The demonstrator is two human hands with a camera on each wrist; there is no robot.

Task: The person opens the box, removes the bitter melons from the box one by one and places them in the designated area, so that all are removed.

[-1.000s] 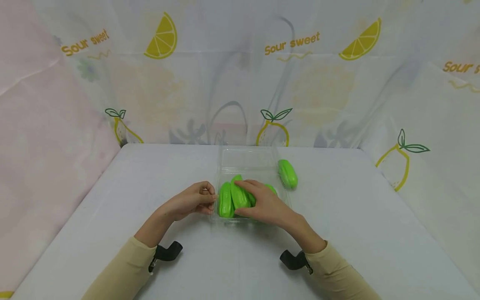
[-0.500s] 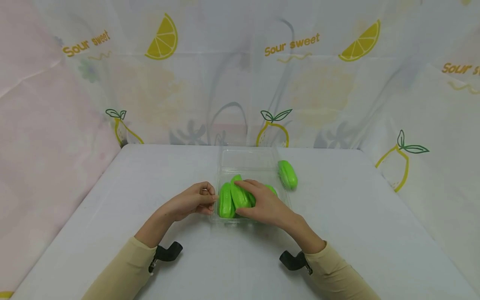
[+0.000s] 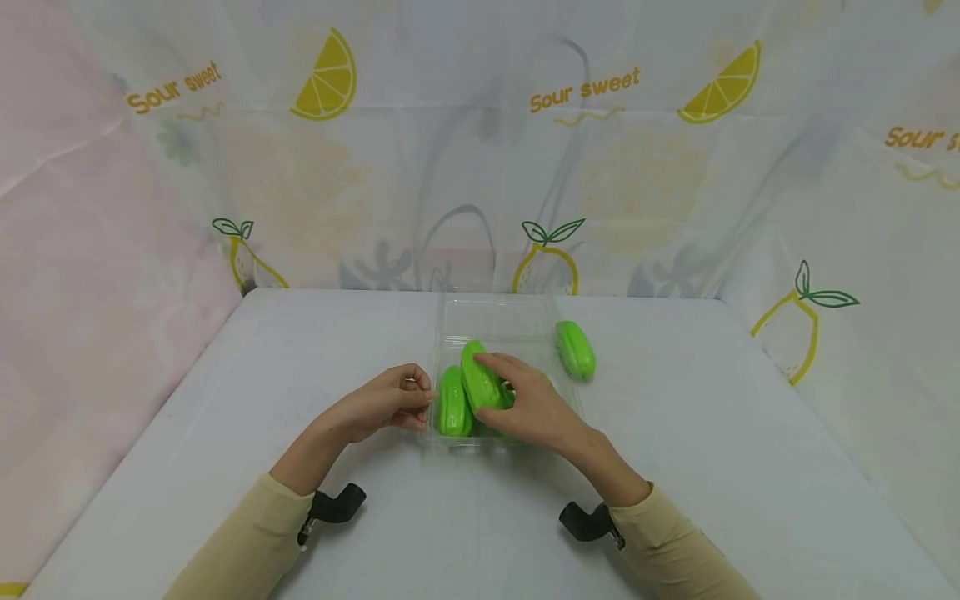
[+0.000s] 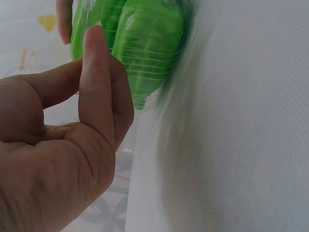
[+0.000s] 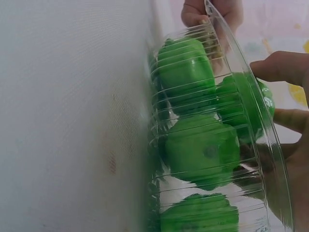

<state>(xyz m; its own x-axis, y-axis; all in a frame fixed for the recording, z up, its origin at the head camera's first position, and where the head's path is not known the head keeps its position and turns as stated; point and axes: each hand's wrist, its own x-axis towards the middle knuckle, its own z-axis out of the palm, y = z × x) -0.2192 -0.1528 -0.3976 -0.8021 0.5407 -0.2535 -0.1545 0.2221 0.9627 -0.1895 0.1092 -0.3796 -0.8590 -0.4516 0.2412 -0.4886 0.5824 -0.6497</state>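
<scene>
A clear plastic clamshell box [image 3: 461, 442] holds several bright green, long, ridged vegetables that look like cucumbers. My right hand [image 3: 528, 402] grips one green vegetable [image 3: 481, 379] between thumb and fingers, slanted over the others. In the right wrist view this held vegetable [image 5: 237, 99] sits above the lower row, where one green vegetable [image 5: 202, 147] shows through the ribbed wall. Another green vegetable [image 3: 454, 402] lies along the box's left side. My left hand [image 3: 386, 400] pinches the box's left rim; its thumb and fingertips meet there in the left wrist view. The right hand hides part of the contents.
One more green vegetable [image 3: 576, 350] lies on the white table [image 3: 675, 400], right of the box. The transparent lid [image 3: 495, 317] is folded back toward the lemon-print backdrop [image 3: 465, 167]. Black wrist mounts [image 3: 337, 502] hang near both sleeves.
The vegetable in my right hand has shifted slightly up and away from me, with the fingers following it. The left hand stays at the box rim.
</scene>
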